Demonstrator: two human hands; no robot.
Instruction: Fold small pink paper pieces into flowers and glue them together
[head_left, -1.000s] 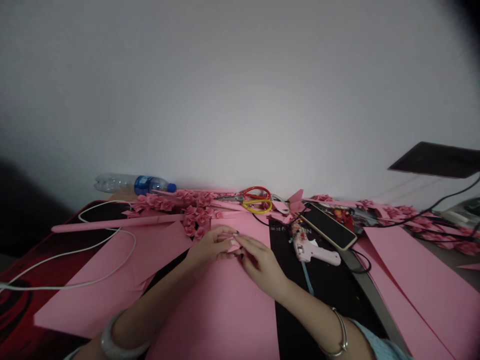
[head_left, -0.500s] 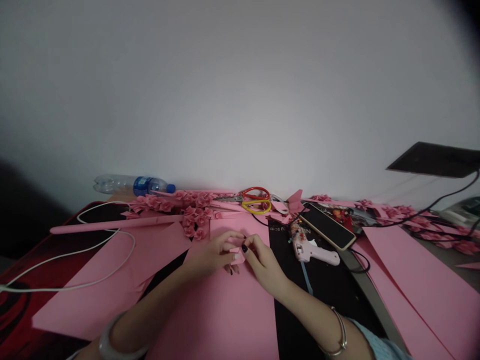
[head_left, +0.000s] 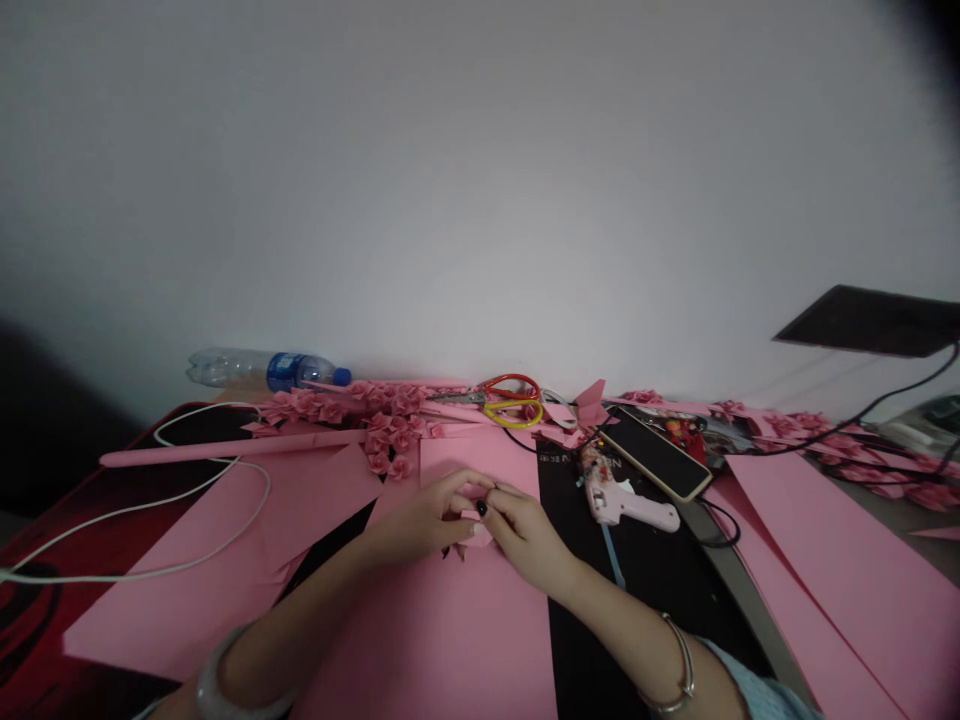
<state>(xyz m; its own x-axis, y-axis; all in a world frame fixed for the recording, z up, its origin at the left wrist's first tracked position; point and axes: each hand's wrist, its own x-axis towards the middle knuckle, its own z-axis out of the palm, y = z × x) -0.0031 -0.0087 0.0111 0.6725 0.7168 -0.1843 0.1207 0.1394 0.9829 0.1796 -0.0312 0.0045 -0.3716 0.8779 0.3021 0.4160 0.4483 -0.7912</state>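
Note:
A small folded piece of pink paper (head_left: 480, 536) is pinched between my two hands, low over a large pink paper sheet (head_left: 457, 640). My left hand (head_left: 424, 515) closes its thumb and fingers on the left side of the piece. From the right, my right hand (head_left: 521, 530) grips it too, its dark-nailed thumb pressing near the top edge. The fingers hide most of the piece, so its full shape does not show. Just behind the hands lies a cluster of pink paper roses (head_left: 394, 435).
Scissors (head_left: 514, 400) with red and yellow handles lie by the wall. To the right are a glue gun (head_left: 626, 505), a phone (head_left: 656, 455) and more pink sheets (head_left: 847, 560). A rolled pink paper stick (head_left: 232, 450), a white cable (head_left: 262, 490) and a bottle (head_left: 262, 370) lie left.
Both hands have drawn closer together around the folded paper. My right thumb and fingers have shifted slightly left and down on it.

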